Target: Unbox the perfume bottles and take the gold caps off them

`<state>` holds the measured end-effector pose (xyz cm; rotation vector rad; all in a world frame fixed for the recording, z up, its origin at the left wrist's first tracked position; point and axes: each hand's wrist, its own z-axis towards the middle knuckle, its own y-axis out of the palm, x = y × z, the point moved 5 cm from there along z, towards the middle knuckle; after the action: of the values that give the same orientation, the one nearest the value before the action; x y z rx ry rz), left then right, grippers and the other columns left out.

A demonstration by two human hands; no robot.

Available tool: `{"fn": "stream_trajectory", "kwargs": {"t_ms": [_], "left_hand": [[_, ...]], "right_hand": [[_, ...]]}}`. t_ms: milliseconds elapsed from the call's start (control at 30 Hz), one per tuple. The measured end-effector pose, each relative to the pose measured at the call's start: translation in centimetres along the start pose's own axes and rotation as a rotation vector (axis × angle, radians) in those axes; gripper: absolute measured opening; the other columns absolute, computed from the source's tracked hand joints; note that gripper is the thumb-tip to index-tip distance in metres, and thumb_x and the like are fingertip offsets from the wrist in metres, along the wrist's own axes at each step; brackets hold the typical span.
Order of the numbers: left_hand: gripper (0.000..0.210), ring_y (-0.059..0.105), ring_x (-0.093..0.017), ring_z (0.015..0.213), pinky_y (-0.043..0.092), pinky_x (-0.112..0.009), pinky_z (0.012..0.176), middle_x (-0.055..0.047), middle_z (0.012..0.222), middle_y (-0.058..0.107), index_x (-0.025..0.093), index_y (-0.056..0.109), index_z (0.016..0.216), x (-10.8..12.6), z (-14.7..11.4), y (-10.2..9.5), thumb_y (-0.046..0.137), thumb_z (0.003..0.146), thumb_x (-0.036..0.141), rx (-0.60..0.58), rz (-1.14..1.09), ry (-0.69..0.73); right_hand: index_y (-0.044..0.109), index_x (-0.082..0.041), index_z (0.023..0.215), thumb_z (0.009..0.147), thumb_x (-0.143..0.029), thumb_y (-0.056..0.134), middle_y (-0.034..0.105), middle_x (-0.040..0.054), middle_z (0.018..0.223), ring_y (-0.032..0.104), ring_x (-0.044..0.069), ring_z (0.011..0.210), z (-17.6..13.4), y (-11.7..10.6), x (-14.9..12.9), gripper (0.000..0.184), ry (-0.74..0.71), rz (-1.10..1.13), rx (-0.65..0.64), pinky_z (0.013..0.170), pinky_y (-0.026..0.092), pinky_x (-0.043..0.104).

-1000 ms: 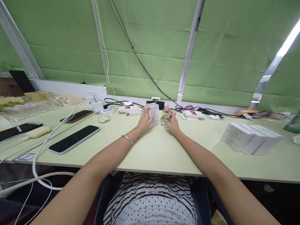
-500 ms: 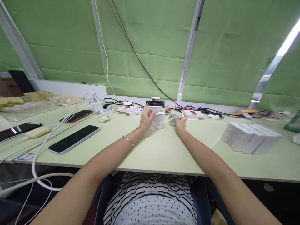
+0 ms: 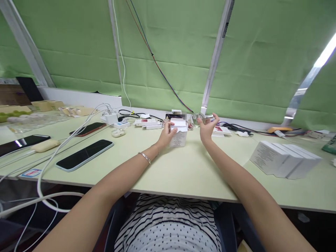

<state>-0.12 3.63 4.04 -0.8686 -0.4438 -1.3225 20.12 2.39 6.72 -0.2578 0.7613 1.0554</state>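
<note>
In my left hand (image 3: 165,135) is a small white carton (image 3: 178,138), held upright on the table by its left side. Its top flap (image 3: 179,122) is raised, and rows of fine print cover its front. My right hand (image 3: 207,128) is closed round a transparent rounded glass bottle (image 3: 196,119) with a silvery cap (image 3: 209,117). The bottle is tilted and held above the table, to the right of the carton and a little behind it.
Several white cartons (image 3: 285,159) stand in a row at right. Flat white packs with red pictures (image 3: 145,121) lie at the back. Phones (image 3: 85,154), white cables (image 3: 42,175) and an earphone case (image 3: 118,133) occupy the left. Black cables (image 3: 233,126) run along the back edge.
My right hand has lifted the glass bottle up from near the tabletop and turned it. My left hand has shifted down from the carton's top to its side.
</note>
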Motion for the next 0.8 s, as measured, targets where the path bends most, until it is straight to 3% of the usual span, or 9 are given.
{"fn": "stream_trajectory", "kwargs": {"t_ms": [133, 267, 567, 733, 800], "left_hand": [[0.030, 0.052, -0.015, 0.080, 0.043, -0.027, 0.072, -0.002, 0.092, 0.052, 0.020, 0.041, 0.103, -0.1, 0.0, 0.0, 0.048, 0.080, 0.038, -0.008, -0.022, 0.008], [0.036, 0.055, -0.018, 0.087, 0.043, -0.029, 0.074, -0.003, 0.094, 0.056, 0.018, 0.041, 0.105, -0.1, 0.1, 0.3, 0.051, 0.078, 0.041, -0.062, -0.075, 0.051], [0.048, 0.055, -0.021, 0.099, 0.044, -0.032, 0.082, -0.008, 0.110, 0.055, 0.017, 0.039, 0.113, -0.6, 0.1, 0.5, 0.053, 0.077, 0.045, -0.131, -0.106, 0.066], [0.056, 0.053, -0.023, 0.103, 0.043, -0.033, 0.084, -0.009, 0.113, 0.055, 0.017, 0.034, 0.122, -0.2, -0.2, 0.5, 0.054, 0.077, 0.044, -0.142, -0.047, 0.055], [0.056, 0.054, -0.024, 0.101, 0.044, -0.034, 0.083, -0.008, 0.112, 0.056, 0.017, 0.034, 0.122, -0.1, -0.2, 0.6, 0.053, 0.078, 0.045, -0.137, -0.009, 0.037]], "right_hand": [[0.022, -0.023, 0.117, 0.070, -0.035, 0.062, 0.054, 0.0023, 0.087, 0.060, 0.016, 0.080, 0.6, 3.0, -5.1, 0.063, -0.186, 0.050, -0.280, 0.078, 0.047, 0.034], [0.034, -0.023, 0.111, 0.065, -0.030, 0.065, 0.057, -0.0015, 0.079, 0.058, 0.016, 0.073, 0.0, 5.6, -6.4, 0.056, -0.248, -0.071, -0.566, 0.075, 0.046, 0.034], [0.035, -0.021, 0.109, 0.061, -0.026, 0.065, 0.057, -0.0026, 0.076, 0.054, 0.015, 0.065, 1.2, 6.7, -5.1, 0.056, -0.213, -0.097, -0.703, 0.069, 0.044, 0.034], [0.033, -0.022, 0.111, 0.061, -0.028, 0.065, 0.058, -0.0022, 0.079, 0.057, 0.016, 0.069, 0.3, 6.9, -3.6, 0.060, -0.112, -0.058, -0.903, 0.065, 0.046, 0.031], [0.033, -0.023, 0.112, 0.063, -0.029, 0.065, 0.058, -0.0017, 0.080, 0.057, 0.016, 0.070, -0.1, 6.6, -3.2, 0.059, -0.111, -0.104, -0.914, 0.066, 0.046, 0.032]]}}
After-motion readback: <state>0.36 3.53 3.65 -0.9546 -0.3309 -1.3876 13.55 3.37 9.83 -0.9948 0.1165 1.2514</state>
